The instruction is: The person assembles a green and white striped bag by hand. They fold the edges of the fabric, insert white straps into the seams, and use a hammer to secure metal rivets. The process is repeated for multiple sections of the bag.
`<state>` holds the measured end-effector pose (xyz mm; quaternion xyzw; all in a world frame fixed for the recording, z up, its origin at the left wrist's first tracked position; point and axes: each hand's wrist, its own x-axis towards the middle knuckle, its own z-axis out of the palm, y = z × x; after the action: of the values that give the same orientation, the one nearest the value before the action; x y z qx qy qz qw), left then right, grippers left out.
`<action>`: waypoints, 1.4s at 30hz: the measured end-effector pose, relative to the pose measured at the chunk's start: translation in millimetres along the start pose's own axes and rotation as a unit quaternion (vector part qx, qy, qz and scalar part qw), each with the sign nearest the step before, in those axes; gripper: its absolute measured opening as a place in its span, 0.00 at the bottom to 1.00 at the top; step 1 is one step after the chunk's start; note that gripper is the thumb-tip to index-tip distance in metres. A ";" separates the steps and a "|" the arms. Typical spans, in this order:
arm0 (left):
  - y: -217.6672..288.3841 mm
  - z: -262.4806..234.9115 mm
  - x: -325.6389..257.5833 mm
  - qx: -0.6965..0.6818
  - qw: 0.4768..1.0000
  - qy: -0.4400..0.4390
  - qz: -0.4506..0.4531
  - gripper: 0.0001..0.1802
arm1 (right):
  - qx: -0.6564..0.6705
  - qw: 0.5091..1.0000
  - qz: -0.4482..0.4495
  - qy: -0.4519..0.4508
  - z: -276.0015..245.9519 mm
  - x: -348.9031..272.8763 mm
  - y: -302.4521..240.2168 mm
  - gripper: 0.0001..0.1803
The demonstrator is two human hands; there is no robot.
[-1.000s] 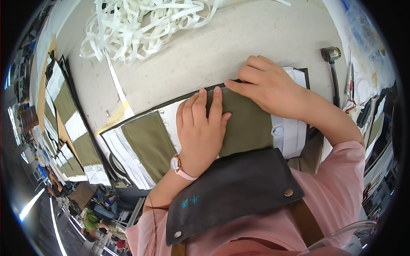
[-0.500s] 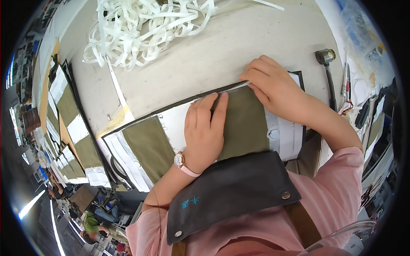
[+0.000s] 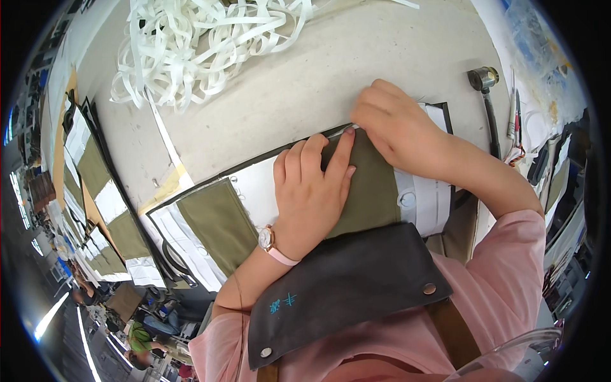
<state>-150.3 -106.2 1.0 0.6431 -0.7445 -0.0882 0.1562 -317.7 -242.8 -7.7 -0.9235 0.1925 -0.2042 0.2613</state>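
Note:
Across the near side of the table lies a long panel of olive-green fabric (image 3: 219, 219) and white pieces (image 3: 256, 197), with a dark bound edge. My left hand (image 3: 312, 184), wearing a watch (image 3: 266, 238), rests on it, fingers apart, the index fingertip pressing at the far edge. Beside that fingertip my right hand (image 3: 398, 127) is closed, its fingers curled together at the same edge. A thin whitish strip shows between the two hands; what the right fingers pinch is mostly hidden. A black flap (image 3: 350, 280) with two metal snaps covers my chest, below the panel.
A heap of white tape (image 3: 197, 51) lies at the far left of the table. To the right is a hammer (image 3: 487, 95), near some thin tools (image 3: 515, 121). More green and white panels (image 3: 105, 191) stand along the left side. Clear plastic (image 3: 541, 57) is at the far right.
My left index finger has slid right along the far edge, closer to my right hand. The right hand has shifted slightly left, its fingers more curled.

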 end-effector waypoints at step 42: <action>4.0 3.1 15.5 0.041 0.998 0.008 0.036 0.32 | 0.010 0.989 0.129 -0.068 -19.9 5.1 2.9 0.05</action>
<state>-157.0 -121.0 1.2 0.6224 -0.7689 -0.0472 0.1386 -323.7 -255.5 7.6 -0.8999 0.2898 -0.1071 0.3077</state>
